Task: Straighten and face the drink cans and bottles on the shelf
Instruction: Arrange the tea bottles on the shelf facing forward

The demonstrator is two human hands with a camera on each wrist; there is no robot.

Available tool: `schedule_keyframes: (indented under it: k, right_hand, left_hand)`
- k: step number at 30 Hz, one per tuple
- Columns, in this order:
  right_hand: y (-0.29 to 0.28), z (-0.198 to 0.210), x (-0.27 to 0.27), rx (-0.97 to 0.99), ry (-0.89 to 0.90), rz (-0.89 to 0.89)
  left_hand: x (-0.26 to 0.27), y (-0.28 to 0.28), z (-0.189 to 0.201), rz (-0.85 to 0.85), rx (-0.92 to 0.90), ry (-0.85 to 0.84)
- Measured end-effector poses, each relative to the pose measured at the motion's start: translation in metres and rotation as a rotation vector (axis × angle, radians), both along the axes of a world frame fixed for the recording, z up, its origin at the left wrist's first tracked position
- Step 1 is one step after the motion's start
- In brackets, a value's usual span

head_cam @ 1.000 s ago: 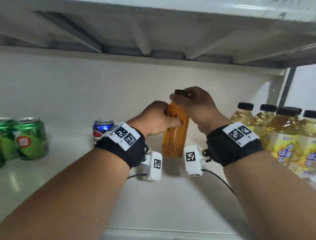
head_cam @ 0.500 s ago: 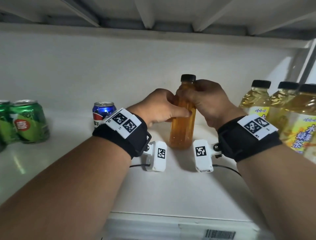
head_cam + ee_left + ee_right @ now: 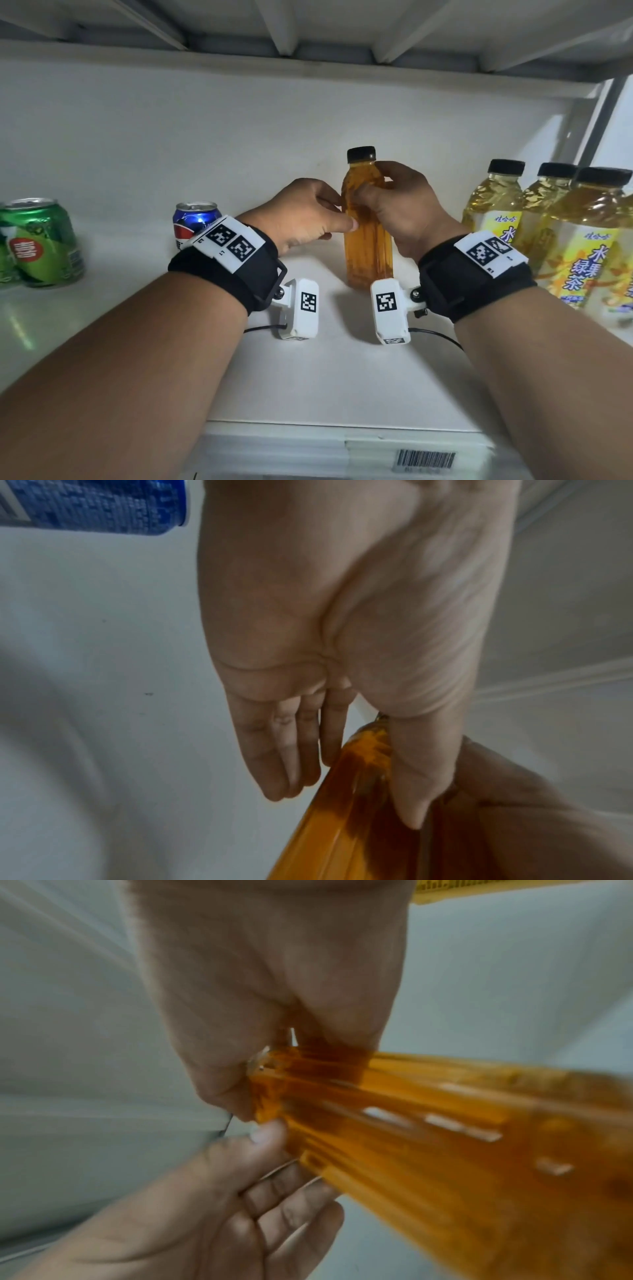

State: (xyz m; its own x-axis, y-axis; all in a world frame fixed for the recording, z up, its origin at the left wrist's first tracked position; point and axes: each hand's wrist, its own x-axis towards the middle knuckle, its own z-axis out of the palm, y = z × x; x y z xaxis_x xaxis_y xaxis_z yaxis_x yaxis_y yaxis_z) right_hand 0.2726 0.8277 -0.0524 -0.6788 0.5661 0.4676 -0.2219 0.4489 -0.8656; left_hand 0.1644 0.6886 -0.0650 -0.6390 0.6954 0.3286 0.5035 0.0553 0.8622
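A white metal shelf (image 3: 325, 387) with a pale back wall carries everything, and the ribbed underside of another shelf (image 3: 308, 31) hangs close above. Mid-shelf stands an upright, unlabelled amber plastic bottle with a black cap (image 3: 368, 240). The right hand (image 3: 400, 209) grips its upper body, fingers curled around it; the left hand (image 3: 305, 216) pinches its side between thumb and fairly straight fingers (image 3: 291, 750). A blue cola can (image 3: 191, 219) stands just left, green cans (image 3: 37, 240) farther left, yellow-labelled tea bottles (image 3: 548, 233) to the right. A barcode tag (image 3: 424, 462) sits on the front edge.
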Motion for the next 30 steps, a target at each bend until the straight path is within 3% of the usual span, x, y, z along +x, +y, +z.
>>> schedule_keyframes:
  k: [7, 16, 23, 30]
  right_hand:
    - [-0.006, -0.004, 0.001, -0.017, 0.115, 0.171]
    - [-0.006, -0.001, -0.002, 0.257, -0.021, 0.091]
    - [-0.002, -0.003, -0.014, 0.281, -0.054, 0.103]
    - [-0.004, -0.005, -0.02, 0.31, -0.062, 0.069]
  left_hand:
    - [-0.003, -0.01, 0.002, -0.035, 0.043, -0.002]
    - [-0.007, -0.01, 0.002, 0.036, 0.029, 0.032]
    - [-0.017, -0.011, -0.001, 0.174, 0.028, 0.051]
    - [-0.025, -0.015, 0.0, 0.133, -0.039, 0.079]
